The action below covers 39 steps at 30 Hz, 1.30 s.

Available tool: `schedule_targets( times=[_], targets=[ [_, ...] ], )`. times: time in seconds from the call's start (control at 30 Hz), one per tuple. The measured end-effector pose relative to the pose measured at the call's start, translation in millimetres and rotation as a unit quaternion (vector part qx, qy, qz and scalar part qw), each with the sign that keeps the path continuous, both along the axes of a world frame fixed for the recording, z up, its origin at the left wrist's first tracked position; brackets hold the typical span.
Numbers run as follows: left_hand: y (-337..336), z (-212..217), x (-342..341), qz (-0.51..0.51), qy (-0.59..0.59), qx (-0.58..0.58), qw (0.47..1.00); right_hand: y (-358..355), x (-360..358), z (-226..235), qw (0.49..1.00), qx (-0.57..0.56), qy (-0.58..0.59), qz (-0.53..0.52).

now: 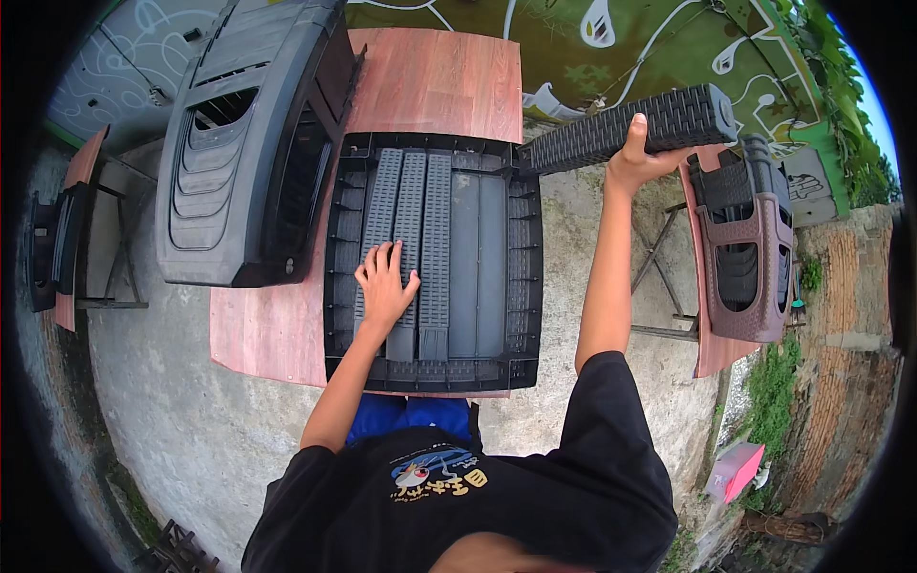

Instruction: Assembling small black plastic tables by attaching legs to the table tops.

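Note:
A shallow black plastic tray-like frame (527, 286) with ribbed inner walls lies on the wooden tabletop in front of me. Inside its left half, several long dark slats (436, 220) with a perforated woven pattern lie side by side. My left hand (384, 285) rests on these slats, its fingers spread. My right hand (645, 158) grips a thick black woven-pattern plastic beam (587, 134), thumb on top and the other fingers mostly hidden. The beam points out to the right, and its near end is by the frame's upper right corner; whether they are joined I cannot tell.
A large black plastic shell (224, 181) with a vent opening stands left of the frame on the reddish wooden tabletop (439, 72). Brown and black plastic pieces (755, 248) sit on another table at right. A further table (86, 220) is at far left. A pink box (735, 473) lies lower right.

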<state>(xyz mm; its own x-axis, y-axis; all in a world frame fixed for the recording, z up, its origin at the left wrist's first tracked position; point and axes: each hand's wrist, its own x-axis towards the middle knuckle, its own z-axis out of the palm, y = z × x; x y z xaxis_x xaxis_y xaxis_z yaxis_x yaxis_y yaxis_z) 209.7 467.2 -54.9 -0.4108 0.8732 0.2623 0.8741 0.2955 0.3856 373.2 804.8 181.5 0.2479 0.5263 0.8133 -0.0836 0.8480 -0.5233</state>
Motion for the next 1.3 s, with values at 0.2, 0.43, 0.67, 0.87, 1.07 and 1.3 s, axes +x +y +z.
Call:
schedule_targets(
  times=[0.2,0.43,0.67,0.87,1.07,1.3],
  targets=[
    [12.0,-13.0,-2.7,0.036,0.033,-0.054,0.997,46.8,-35.0,-38.0,0.999,-0.033,-0.014,0.037],
    [19.3,-10.2,-5.7,0.037,0.021,-0.064,0.997,49.5,-51.5,-34.3,0.996,-0.074,-0.050,0.004],
    [18.1,-8.6,-6.9,0.037,0.004,-0.058,0.998,58.2,-49.2,-38.8,0.994,-0.046,-0.041,-0.087],
    [20.3,-6.2,-7.8,0.033,-0.029,-0.068,0.997,47.5,-69.1,-33.8,0.992,-0.081,-0.085,-0.047],
    [19.0,-4.1,-12.5,0.036,-0.038,-0.074,0.996,56.9,-67.8,-41.4,0.989,-0.087,-0.110,-0.043],
    [100.6,28.1,-27.9,0.009,-0.125,0.074,0.989,83.6,-62.1,-69.6,0.986,-0.118,-0.106,-0.050]
  ],
)
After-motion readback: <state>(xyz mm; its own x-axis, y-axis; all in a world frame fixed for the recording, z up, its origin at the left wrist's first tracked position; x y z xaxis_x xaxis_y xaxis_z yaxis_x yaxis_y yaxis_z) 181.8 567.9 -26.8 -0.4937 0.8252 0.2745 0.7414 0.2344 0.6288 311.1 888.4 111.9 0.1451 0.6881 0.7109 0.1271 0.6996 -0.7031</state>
